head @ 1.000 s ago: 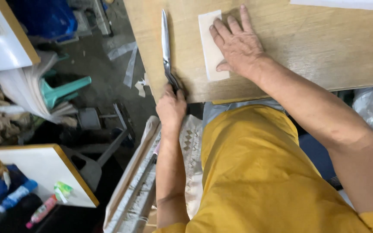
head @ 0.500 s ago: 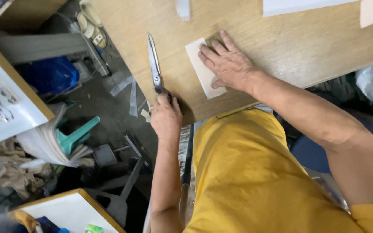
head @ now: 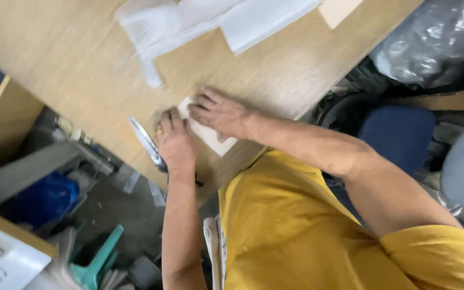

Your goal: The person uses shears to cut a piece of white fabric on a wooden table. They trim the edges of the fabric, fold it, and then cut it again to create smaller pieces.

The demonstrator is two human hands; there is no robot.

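A small white paper piece (head: 213,140) lies near the front edge of a wooden table (head: 71,70). My right hand (head: 218,113) presses flat on it, fingers spread. My left hand (head: 175,142) rests on the table beside it, fingertips touching the paper's left corner. A pair of scissors (head: 143,138) lies on the table just left of that hand, blades pointing away from me. Its dark handle is partly hidden under my left wrist. Neither hand grips anything.
White sheets (head: 200,21) and a beige card (head: 339,8) lie at the table's far side. Clear plastic bags (head: 430,43) and a blue chair seat (head: 398,131) are on the right. Left of the table are a blue bin (head: 38,198) and a teal stool (head: 95,263).
My left hand has left the scissors' handle and moved up onto the table to the paper's edge. The view has swung, so the table appears tilted.
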